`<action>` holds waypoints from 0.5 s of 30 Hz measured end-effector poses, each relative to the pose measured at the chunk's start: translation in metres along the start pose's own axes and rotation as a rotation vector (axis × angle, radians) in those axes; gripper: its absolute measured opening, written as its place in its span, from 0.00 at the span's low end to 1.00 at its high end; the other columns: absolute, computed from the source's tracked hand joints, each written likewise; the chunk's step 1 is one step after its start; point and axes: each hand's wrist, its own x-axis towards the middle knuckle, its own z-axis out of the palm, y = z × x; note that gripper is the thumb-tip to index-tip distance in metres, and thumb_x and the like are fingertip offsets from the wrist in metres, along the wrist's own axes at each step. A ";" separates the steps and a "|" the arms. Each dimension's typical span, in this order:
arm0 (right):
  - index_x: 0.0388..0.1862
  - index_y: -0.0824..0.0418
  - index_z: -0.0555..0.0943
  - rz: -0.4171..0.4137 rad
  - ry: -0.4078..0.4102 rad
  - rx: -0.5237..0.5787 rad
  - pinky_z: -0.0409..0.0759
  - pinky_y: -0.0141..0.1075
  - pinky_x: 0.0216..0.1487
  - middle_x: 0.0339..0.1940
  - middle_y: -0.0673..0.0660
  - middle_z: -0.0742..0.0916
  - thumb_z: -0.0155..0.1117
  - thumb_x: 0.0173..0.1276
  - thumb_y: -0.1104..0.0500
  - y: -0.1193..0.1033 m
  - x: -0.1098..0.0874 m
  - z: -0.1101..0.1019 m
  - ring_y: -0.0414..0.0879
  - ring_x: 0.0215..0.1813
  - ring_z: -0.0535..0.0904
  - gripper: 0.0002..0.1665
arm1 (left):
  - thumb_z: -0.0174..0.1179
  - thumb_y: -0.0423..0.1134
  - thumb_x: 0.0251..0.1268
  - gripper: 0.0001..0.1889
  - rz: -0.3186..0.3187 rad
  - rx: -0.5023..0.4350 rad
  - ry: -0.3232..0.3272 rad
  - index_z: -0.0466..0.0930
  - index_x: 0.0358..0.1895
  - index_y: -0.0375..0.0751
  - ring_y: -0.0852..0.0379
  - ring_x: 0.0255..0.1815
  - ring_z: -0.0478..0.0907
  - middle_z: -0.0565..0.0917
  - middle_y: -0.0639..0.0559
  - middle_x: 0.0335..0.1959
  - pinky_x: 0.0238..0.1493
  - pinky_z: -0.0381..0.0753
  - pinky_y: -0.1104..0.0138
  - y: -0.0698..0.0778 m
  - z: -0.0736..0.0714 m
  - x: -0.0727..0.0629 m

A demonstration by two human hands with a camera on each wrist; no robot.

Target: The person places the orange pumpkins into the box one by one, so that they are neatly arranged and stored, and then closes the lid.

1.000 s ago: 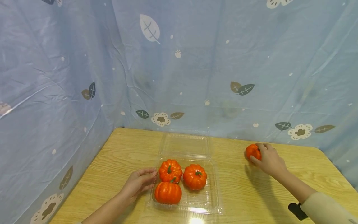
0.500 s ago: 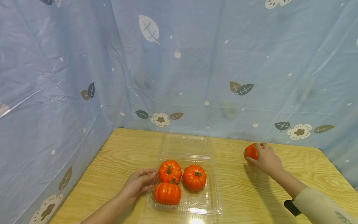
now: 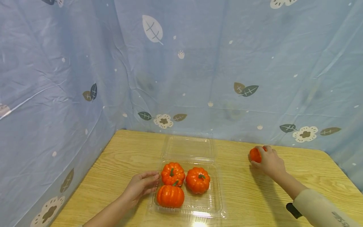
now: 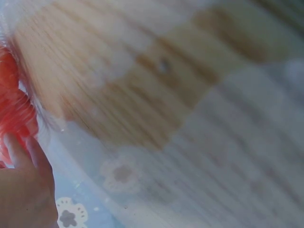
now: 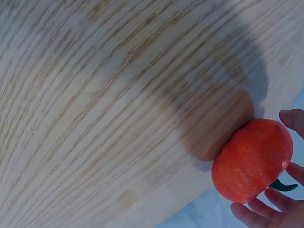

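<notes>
On the tabletop's [image 3: 312, 167] far right, I've just slid my right hand [image 3: 270, 162] further around the lone orange pumpkin [image 5: 251, 159], so it's held, but outside the clear plastic box [image 3: 214, 189] my left hand [image 3: 139, 186] touches with loose fingers.

Blue leaf-patterned cloth [image 3: 195, 69] hangs behind a light wooden table [image 3: 127, 151].

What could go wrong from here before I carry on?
The right hand has its fingers around a smooth, rounded pumpkin, which may slip and roll.
The left hand is at the edge of the clear box, which looks light and might get nudged.
The front pumpkin lies on its side and could roll rightward.
</notes>
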 end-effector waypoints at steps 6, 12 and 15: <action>0.54 0.68 0.68 -0.029 -0.009 0.001 0.76 0.61 0.28 0.51 0.77 0.71 0.72 0.51 0.55 0.003 0.002 0.006 0.71 0.48 0.69 0.36 | 0.60 0.42 0.61 0.27 -0.007 -0.002 0.010 0.68 0.57 0.24 0.56 0.43 0.80 0.82 0.47 0.46 0.42 0.82 0.65 0.000 0.000 0.000; 0.53 0.67 0.67 -0.039 0.022 -0.016 0.76 0.60 0.28 0.50 0.76 0.71 0.72 0.50 0.56 0.004 0.003 0.010 0.71 0.47 0.70 0.35 | 0.60 0.42 0.61 0.27 -0.004 0.000 0.009 0.68 0.57 0.25 0.56 0.42 0.79 0.82 0.48 0.45 0.41 0.82 0.66 0.001 0.000 0.000; 0.53 0.67 0.67 -0.045 0.023 -0.031 0.77 0.60 0.27 0.49 0.76 0.71 0.72 0.49 0.58 0.004 0.003 0.011 0.71 0.47 0.70 0.35 | 0.61 0.41 0.61 0.27 -0.005 -0.012 0.003 0.69 0.57 0.25 0.57 0.41 0.80 0.83 0.49 0.44 0.39 0.82 0.67 0.000 0.000 0.001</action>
